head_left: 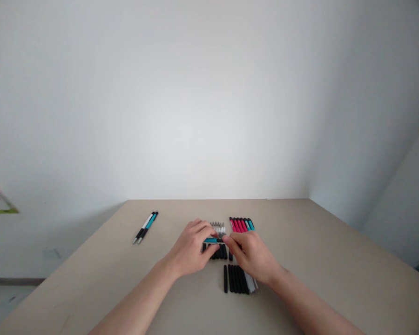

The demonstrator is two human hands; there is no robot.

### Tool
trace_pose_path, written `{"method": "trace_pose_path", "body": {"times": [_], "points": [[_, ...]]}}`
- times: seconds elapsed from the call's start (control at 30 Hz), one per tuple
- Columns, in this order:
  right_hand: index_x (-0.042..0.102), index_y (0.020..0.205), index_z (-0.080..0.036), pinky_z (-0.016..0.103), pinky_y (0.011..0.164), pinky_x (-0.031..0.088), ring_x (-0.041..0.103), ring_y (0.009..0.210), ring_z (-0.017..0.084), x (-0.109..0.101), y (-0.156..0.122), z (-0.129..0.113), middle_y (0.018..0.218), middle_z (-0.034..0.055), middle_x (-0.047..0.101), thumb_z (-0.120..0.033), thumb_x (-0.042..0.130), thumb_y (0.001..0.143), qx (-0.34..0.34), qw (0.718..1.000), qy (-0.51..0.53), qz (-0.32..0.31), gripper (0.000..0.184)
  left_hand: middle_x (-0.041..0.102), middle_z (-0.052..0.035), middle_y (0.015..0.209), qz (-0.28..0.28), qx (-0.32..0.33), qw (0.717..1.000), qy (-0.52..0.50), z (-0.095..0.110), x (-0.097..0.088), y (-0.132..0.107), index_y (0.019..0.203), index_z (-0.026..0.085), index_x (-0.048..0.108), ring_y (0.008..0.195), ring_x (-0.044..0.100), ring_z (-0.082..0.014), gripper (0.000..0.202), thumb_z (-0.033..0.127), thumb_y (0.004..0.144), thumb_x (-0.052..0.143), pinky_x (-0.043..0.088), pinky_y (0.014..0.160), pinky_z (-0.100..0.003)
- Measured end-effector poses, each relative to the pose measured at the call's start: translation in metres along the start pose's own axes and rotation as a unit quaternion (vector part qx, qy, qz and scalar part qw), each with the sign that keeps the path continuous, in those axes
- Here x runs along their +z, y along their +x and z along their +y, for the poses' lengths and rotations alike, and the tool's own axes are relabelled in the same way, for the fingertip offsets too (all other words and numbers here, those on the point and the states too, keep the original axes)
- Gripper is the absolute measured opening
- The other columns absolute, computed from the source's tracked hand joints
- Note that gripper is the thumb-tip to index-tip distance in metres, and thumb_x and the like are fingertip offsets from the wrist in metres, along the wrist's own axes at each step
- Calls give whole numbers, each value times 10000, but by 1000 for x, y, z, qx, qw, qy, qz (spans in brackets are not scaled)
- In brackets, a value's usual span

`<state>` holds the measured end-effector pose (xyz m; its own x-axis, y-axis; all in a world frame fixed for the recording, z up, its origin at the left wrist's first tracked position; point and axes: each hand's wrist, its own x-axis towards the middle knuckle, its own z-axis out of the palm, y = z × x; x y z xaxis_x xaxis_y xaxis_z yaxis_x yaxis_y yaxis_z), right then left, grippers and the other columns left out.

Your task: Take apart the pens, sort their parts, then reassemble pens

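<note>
A blue pen point(210, 240) with a black end lies level between my two hands. My left hand point(192, 246) curls loosely around its blue barrel, fingers above and thumb below. The thumb and forefinger of my right hand point(252, 255) pinch at its black end; the exact contact is partly hidden. Just under the hands is a row of short black pen parts point(223, 251). Behind the fingers stand out several silver, pointed tips point(217, 224) with white pieces below them.
Several pink barrels point(239, 225) and a few blue barrels point(250, 224) lie behind my right hand. Longer black tubes point(235, 279) and pale refills point(250, 283) are nearer me. To the left rest a white pen point(143, 227) and another blue pen point(148, 227). A wall point(209, 116) borders the table point(181, 302).
</note>
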<state>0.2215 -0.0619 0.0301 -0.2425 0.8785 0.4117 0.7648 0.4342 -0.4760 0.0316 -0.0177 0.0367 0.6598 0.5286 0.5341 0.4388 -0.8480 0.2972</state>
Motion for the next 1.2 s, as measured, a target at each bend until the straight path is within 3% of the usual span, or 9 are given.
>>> {"method": "trace_pose_path", "body": {"times": [0.2,0.33,0.5,0.63,0.8,0.93,1.1,1.2], "points": [[354,557,-184,249,506,187,299,465,91,0,0,1,481,-40,354,-369,350,939,7,1000,-4,-2,425,617,-56,914,8,3,1000,0,-1,1,-1,849,183,595,898,520,-208,38,194,843,560,419,825,-365],[353,561,-184,247,504,189,290,466,93,0,1,1,480,-41,345,-369,346,942,5,1000,-4,-4,423,614,-64,980,2,8,1000,-3,0,0,0,938,193,598,944,506,-222,102,210,846,558,412,857,-391],[358,556,-184,243,500,196,287,465,94,0,1,0,477,-41,336,-369,348,943,1,1000,-3,-5,430,612,-64,999,18,6,1000,-6,0,0,1,837,193,599,955,504,-221,28,200,838,571,411,865,-394],[373,551,-183,241,499,205,302,462,93,0,0,-1,475,-39,346,-361,350,946,-2,1000,-7,-2,434,603,-77,1042,7,12,1000,-5,0,-1,0,941,193,604,986,488,-230,110,206,841,559,400,886,-411],[385,545,-184,243,497,210,284,459,96,-1,1,-1,472,-39,339,-364,347,948,-5,1000,-10,-4,443,614,-64,1039,18,6,1000,-3,0,0,0,830,193,605,978,490,-225,35,192,837,571,402,880,-407],[394,551,-183,241,500,209,287,461,96,-1,0,0,475,-39,345,-367,345,949,-6,1000,-10,-5,441,608,-71,1076,10,9,1000,-1,0,0,0,917,198,622,1006,480,-232,96,215,839,569,396,899,-417],[422,548,-179,235,497,217,304,457,93,0,0,0,473,-38,354,-368,348,952,-9,1000,-14,-13,452,618,-61,1058,11,3,1000,7,1,-1,1,776,189,614,993,481,-228,57,178,825,586,395,894,-416],[431,541,-179,234,495,221,288,459,94,0,0,0,468,-41,345,-377,353,950,-11,1000,-15,-9,461,608,-74,1073,11,-3,1000,7,1,-1,1,866,189,620,999,480,-235,62,211,808,613,396,889,-425]]}}
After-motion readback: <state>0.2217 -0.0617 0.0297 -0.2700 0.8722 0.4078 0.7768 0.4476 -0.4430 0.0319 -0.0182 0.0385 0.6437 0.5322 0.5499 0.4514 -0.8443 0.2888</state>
